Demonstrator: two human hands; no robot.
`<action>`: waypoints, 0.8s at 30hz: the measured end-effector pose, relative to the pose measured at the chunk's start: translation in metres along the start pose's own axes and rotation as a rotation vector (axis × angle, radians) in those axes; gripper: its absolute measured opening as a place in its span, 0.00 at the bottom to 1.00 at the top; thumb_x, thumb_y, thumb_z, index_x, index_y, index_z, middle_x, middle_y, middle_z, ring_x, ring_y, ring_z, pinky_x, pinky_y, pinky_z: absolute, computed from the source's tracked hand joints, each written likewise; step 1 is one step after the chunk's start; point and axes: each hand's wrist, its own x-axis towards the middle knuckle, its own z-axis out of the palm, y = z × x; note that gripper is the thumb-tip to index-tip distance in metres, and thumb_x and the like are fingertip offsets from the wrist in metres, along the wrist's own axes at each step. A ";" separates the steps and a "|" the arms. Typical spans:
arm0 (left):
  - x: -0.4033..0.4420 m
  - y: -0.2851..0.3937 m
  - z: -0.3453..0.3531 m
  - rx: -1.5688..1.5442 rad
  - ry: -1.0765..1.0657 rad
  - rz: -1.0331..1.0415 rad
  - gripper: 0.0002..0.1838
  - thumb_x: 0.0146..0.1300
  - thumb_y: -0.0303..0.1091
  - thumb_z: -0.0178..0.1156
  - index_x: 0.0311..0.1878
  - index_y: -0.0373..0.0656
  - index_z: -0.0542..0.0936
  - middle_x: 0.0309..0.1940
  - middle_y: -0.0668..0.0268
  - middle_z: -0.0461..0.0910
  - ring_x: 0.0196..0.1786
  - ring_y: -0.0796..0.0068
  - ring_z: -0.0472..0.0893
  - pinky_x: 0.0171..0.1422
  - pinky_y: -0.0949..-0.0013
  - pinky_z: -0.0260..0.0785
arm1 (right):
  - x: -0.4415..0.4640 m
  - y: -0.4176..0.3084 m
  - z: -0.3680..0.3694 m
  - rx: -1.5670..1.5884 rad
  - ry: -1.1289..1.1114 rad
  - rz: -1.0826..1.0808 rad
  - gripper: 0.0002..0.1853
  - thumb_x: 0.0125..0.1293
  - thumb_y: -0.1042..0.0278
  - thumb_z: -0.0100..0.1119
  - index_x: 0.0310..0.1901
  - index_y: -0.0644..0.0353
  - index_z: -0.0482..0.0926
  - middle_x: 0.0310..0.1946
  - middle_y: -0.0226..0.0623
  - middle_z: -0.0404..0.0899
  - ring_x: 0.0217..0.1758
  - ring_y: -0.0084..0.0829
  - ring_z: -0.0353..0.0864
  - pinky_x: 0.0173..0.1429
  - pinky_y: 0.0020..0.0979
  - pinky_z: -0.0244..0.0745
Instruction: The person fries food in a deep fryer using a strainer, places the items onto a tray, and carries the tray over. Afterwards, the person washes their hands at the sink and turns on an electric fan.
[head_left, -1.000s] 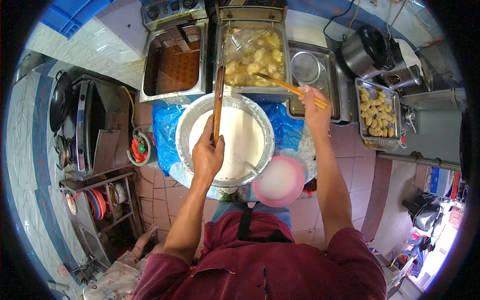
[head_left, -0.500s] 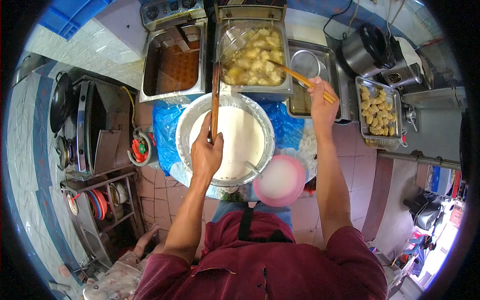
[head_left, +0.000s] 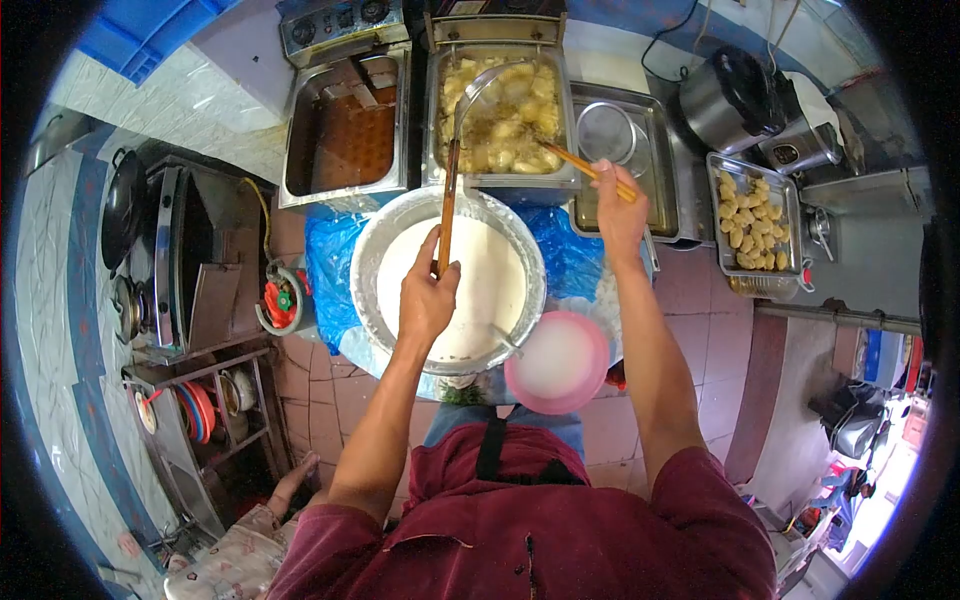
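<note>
My left hand (head_left: 427, 308) is closed round the wooden handle of a long skimmer (head_left: 449, 215), above a large metal bowl (head_left: 366, 322) of creamy white batter. The skimmer's curved metal end reaches over the fryer (head_left: 500, 181), where pale yellow pieces (head_left: 505, 132) float in bubbling oil. Its head is hard to make out among the bubbles. In my right hand (head_left: 623, 222) are wooden chopsticks (head_left: 582, 163), with their tips at the fryer's right side, by the pieces. A metal utensil (head_left: 506, 336) leans in the batter bowl.
A second fryer (head_left: 345, 130) with brown oil stands left. On the right are a metal tray (head_left: 660, 205) with a round strainer (head_left: 606, 133) and a tray of fried pieces (head_left: 744, 222). A pink basin (head_left: 556, 362) of whitish liquid sits near my body. Another person's leg (head_left: 292, 480) shows lower left.
The skimmer has swung right and its curved metal end now arches over the frying pieces. My left hand moved slightly right; my right hand and chopsticks shifted left and a little down.
</note>
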 end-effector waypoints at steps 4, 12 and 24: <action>-0.002 0.008 -0.008 0.036 0.047 0.026 0.32 0.60 0.31 0.58 0.69 0.49 0.65 0.24 0.59 0.77 0.25 0.72 0.75 0.34 0.66 0.70 | 0.002 -0.022 -0.015 0.100 0.035 -0.028 0.16 0.69 0.57 0.54 0.40 0.64 0.82 0.29 0.32 0.81 0.33 0.20 0.77 0.39 0.24 0.70; 0.015 0.016 -0.017 0.137 0.134 0.144 0.32 0.59 0.32 0.58 0.68 0.51 0.66 0.25 0.54 0.78 0.25 0.64 0.77 0.35 0.61 0.70 | -0.005 -0.019 -0.003 0.229 0.050 -0.094 0.16 0.69 0.59 0.54 0.39 0.66 0.81 0.28 0.31 0.80 0.32 0.20 0.77 0.39 0.22 0.70; 0.000 0.042 -0.017 -0.168 0.066 0.003 0.30 0.61 0.30 0.56 0.69 0.48 0.64 0.25 0.63 0.75 0.17 0.75 0.72 0.22 0.71 0.65 | -0.008 -0.004 -0.012 0.222 -0.015 -0.022 0.16 0.71 0.58 0.52 0.42 0.63 0.82 0.28 0.30 0.80 0.32 0.18 0.74 0.39 0.21 0.69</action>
